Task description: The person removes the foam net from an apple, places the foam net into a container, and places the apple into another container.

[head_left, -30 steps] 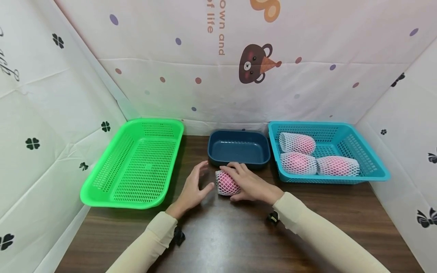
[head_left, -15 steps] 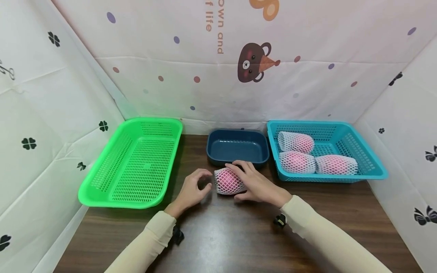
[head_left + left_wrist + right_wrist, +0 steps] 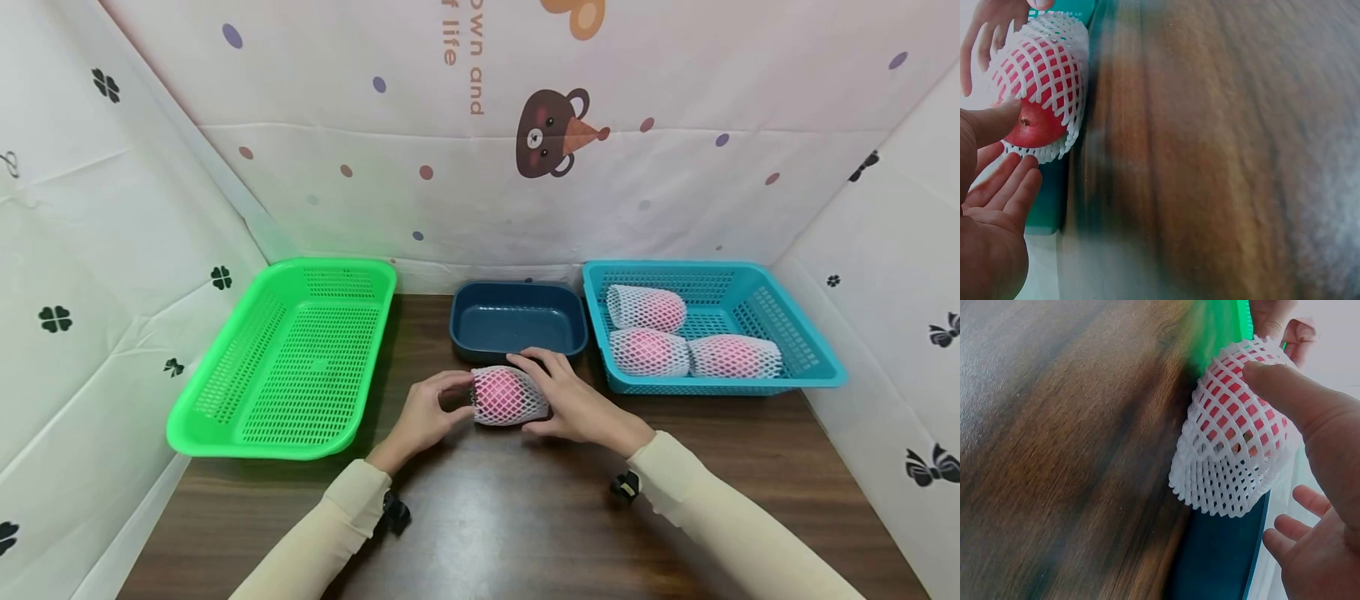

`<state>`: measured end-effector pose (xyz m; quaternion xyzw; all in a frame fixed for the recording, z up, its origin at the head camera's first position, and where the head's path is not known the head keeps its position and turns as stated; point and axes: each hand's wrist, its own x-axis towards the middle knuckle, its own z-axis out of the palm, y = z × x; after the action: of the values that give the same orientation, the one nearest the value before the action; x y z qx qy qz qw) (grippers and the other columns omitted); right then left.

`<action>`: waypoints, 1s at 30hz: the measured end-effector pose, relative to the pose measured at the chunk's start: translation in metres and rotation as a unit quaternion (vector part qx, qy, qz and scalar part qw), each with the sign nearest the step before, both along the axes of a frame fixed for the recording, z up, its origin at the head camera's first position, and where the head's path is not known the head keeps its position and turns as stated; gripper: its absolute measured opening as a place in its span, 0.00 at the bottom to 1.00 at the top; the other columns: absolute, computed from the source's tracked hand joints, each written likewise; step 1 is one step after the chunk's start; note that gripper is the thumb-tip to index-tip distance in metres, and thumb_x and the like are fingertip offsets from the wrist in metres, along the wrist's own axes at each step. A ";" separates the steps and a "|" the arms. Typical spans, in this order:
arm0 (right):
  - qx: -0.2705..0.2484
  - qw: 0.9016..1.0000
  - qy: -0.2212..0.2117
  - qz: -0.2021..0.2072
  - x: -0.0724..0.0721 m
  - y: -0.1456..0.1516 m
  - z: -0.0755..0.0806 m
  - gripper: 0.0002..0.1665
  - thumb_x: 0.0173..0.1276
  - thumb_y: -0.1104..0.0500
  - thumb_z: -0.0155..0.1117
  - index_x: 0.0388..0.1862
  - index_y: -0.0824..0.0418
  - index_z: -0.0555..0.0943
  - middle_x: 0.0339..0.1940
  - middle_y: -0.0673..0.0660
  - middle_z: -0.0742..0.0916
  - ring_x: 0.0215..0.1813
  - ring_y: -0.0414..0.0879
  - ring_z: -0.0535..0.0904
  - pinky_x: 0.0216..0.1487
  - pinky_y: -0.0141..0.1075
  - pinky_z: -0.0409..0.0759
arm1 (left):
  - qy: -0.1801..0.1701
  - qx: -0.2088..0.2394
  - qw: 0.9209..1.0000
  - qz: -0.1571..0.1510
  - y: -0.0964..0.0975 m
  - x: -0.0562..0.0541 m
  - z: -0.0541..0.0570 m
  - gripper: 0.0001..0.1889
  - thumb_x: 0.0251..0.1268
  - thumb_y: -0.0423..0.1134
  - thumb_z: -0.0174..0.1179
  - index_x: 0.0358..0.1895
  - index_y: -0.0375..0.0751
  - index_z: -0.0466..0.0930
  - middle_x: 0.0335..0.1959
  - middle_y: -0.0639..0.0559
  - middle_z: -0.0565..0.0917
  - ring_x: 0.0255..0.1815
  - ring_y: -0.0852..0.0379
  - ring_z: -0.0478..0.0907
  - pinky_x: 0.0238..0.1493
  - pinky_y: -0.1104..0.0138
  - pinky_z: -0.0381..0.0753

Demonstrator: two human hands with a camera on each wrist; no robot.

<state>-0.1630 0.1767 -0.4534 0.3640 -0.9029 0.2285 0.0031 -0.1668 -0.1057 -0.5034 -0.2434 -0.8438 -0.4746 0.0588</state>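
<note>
1. netted fruit (image 3: 501, 397) lies on the table (image 3: 480, 517), near edge of the navy tray (image 3: 517, 327) just beyond (bare red skin at its left end);
2. left hand (image 3: 424, 415) meets that end; whether it grips, I cannot tell;
3. right hand (image 3: 576, 405), spread wide, surrounds the right end.

A round, smooth-skinned red fruit (image 3: 1038, 128) sat inside a white foam-net sleeve (image 3: 1219, 487) lying sideways on the dark brown wooden table (image 3: 465, 525); its dimpled end showed bare at the left opening, while the netting's right end drooped unfilled.
</note>
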 end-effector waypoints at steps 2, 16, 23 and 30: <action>0.001 1.000 0.001 -0.002 0.000 0.001 0.000 0.64 0.58 0.50 0.83 0.84 0.48 0.52 0.79 0.60 0.61 0.77 0.56 0.57 0.68 0.55 0.74 | -0.017 0.007 1.000 -0.010 0.002 -0.001 0.001 0.28 0.54 0.31 0.78 0.61 0.38 0.83 0.61 0.46 0.83 0.58 0.49 0.83 0.57 0.57 0.83; -0.001 1.000 0.006 -0.007 0.002 0.008 -0.003 0.64 0.57 0.49 0.83 0.84 0.53 0.54 0.81 0.63 0.61 0.79 0.57 0.57 0.70 0.56 0.72 | -0.081 0.002 0.996 -0.048 0.013 0.001 0.008 0.44 0.50 0.31 0.80 0.74 0.38 0.70 0.75 0.43 0.71 0.73 0.48 0.71 0.65 0.59 0.76; -0.006 0.999 -0.029 -0.017 0.004 0.013 -0.003 0.62 0.60 0.50 0.81 0.85 0.54 0.53 0.83 0.59 0.62 0.81 0.54 0.58 0.73 0.54 0.68 | -0.080 0.018 0.995 -0.065 0.019 0.001 0.005 0.47 0.48 0.28 0.81 0.75 0.35 0.67 0.76 0.40 0.69 0.72 0.46 0.72 0.65 0.57 0.76; 0.007 0.996 -0.080 -0.043 0.005 0.018 -0.005 0.56 0.65 0.49 0.77 0.85 0.53 0.54 0.81 0.55 0.67 0.78 0.52 0.66 0.73 0.53 0.69 | -0.071 0.009 0.995 -0.063 0.024 -0.001 0.000 0.47 0.48 0.29 0.81 0.75 0.34 0.67 0.75 0.38 0.70 0.73 0.46 0.71 0.65 0.56 0.76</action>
<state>-0.1580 0.1949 -0.4582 0.3057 -0.9166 0.2500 -0.0625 -0.1681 -0.0821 -0.5038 -0.2608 -0.8246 -0.5012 -0.0292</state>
